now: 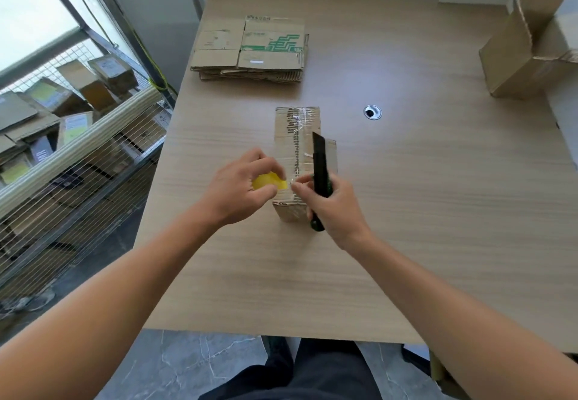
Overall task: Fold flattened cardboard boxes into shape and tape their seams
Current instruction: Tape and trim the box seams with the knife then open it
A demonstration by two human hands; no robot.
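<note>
L hand [236, 188] over half-hidden tape roll [271, 181]

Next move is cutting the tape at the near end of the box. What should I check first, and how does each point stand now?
1. The left hand holds the tape roll: ok.
2. The right hand has its grip on the knife: ok.
3. The clear tape runs along the top seam of the box: ok.
4. The box sits flat on the table: ok.
5. The knife is extended enough to cut: cannot tell.
6. The left hand is clear of the cutting line: cannot tell.
</note>
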